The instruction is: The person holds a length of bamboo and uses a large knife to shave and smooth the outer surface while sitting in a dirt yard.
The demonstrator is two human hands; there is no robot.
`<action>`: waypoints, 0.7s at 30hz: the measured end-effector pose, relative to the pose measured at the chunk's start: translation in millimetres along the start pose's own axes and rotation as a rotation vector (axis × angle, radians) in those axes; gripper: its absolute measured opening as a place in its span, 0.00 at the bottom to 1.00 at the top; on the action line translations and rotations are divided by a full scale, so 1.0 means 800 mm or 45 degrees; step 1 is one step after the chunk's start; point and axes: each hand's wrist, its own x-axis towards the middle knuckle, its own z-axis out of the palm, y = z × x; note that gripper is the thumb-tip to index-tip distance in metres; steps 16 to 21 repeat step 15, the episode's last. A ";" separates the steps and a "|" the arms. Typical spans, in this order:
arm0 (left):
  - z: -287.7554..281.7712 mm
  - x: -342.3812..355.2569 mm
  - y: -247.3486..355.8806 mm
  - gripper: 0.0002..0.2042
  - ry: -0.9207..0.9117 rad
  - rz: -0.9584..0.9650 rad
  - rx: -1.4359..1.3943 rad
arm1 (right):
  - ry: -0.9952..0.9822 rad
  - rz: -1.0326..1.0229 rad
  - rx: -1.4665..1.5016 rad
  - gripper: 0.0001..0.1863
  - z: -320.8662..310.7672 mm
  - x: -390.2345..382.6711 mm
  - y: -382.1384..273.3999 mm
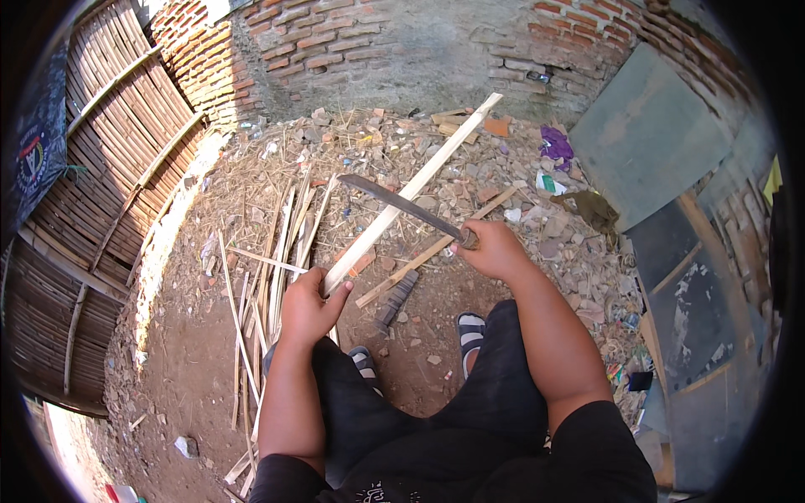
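My left hand [312,303] is closed round the near end of a long pale strip of split bamboo or wood [411,191], which slants up and away to the right. In my right hand [493,249] is the handle of a machete [401,204]. Its dark blade points to the left and crosses over the strip near the middle; whether the two touch I cannot tell. Below the blade, on the ground between my feet, lies a dark ridged sheath-like piece [397,300].
Several thin strips [281,243] lie heaped beside my left arm. A flat wooden slat [436,247] rests on the dirt beneath the machete. Rubble covers the ground up to a brick wall [327,38]. A bamboo panel [126,109] stands left, grey boards [654,126] lean right.
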 end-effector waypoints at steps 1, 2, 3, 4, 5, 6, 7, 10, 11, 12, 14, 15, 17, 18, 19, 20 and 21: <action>0.001 -0.001 -0.001 0.18 -0.004 0.003 0.007 | -0.058 -0.054 -0.048 0.25 0.001 -0.002 -0.005; 0.001 0.000 -0.004 0.18 -0.007 0.008 0.018 | -0.113 -0.109 -0.092 0.25 0.001 -0.003 -0.010; 0.000 0.000 -0.006 0.18 -0.010 0.012 0.029 | -0.122 -0.079 -0.096 0.26 -0.002 -0.003 -0.013; 0.000 -0.001 -0.007 0.19 -0.003 0.017 0.032 | -0.132 -0.050 -0.100 0.26 -0.006 -0.001 -0.013; 0.001 -0.001 -0.006 0.19 0.002 0.024 0.031 | -0.139 -0.018 -0.107 0.27 -0.011 0.000 -0.011; 0.001 0.000 -0.004 0.19 0.007 0.032 0.029 | -0.025 0.029 -0.078 0.27 -0.012 0.003 -0.006; -0.002 -0.001 -0.002 0.19 -0.008 0.006 0.045 | 0.088 0.077 -0.048 0.27 -0.010 0.006 0.004; 0.002 0.002 0.000 0.19 0.024 0.050 0.026 | 0.302 0.209 0.044 0.29 -0.008 0.016 0.038; 0.003 0.001 -0.001 0.19 0.014 0.045 0.020 | 0.302 0.225 0.087 0.29 -0.007 0.016 0.040; 0.003 0.001 -0.001 0.19 0.003 0.041 0.014 | 0.303 0.242 0.130 0.29 -0.008 0.015 0.042; 0.005 0.001 -0.002 0.19 -0.007 0.033 -0.002 | 0.152 0.188 0.071 0.29 -0.009 0.011 0.031; 0.006 0.001 -0.003 0.19 -0.005 0.028 -0.011 | 0.074 0.160 0.045 0.29 -0.011 0.007 0.017; 0.006 0.001 -0.003 0.19 -0.005 0.028 -0.011 | 0.074 0.160 0.045 0.29 -0.011 0.007 0.017; 0.006 0.001 -0.003 0.19 -0.005 0.028 -0.011 | 0.074 0.160 0.045 0.29 -0.011 0.007 0.017; 0.006 0.001 -0.003 0.19 -0.005 0.028 -0.011 | 0.074 0.160 0.045 0.29 -0.011 0.007 0.017; 0.006 0.001 -0.003 0.19 -0.005 0.028 -0.011 | 0.074 0.160 0.045 0.29 -0.011 0.007 0.017; 0.006 0.001 -0.003 0.19 -0.005 0.028 -0.011 | 0.074 0.160 0.045 0.29 -0.011 0.007 0.017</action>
